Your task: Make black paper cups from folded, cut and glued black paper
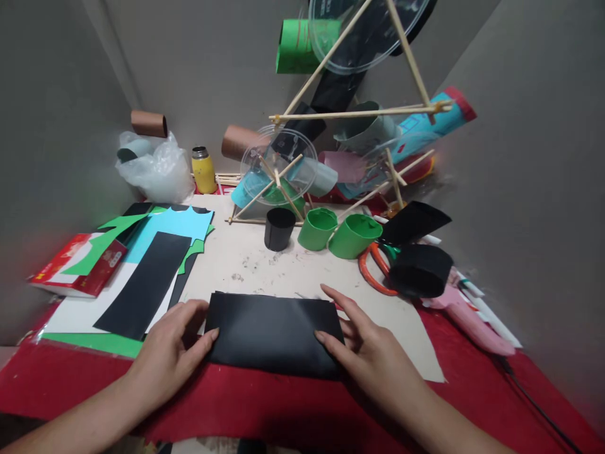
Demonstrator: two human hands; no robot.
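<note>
A strip of black paper (274, 334) is held level between my two hands, low over the front of the table. My left hand (177, 347) pinches its left end, thumb on top and fingers behind. At the right end my right hand (359, 343) grips it with the thumb in front, while the index finger stretches out along the edge. Beyond the strip stand a black paper tube (280, 230) and two green paper tubes, one smaller (317, 228) and one larger (355, 236).
Coloured paper sheets (184, 221) and a red box (101, 277) lie on the left. Orange-handled scissors (371, 271), a black paper ring (420, 271) and a pink glue gun (477, 321) with cord are right. Stick frames (354, 114) with plastic discs rise behind, near a yellow bottle (203, 171).
</note>
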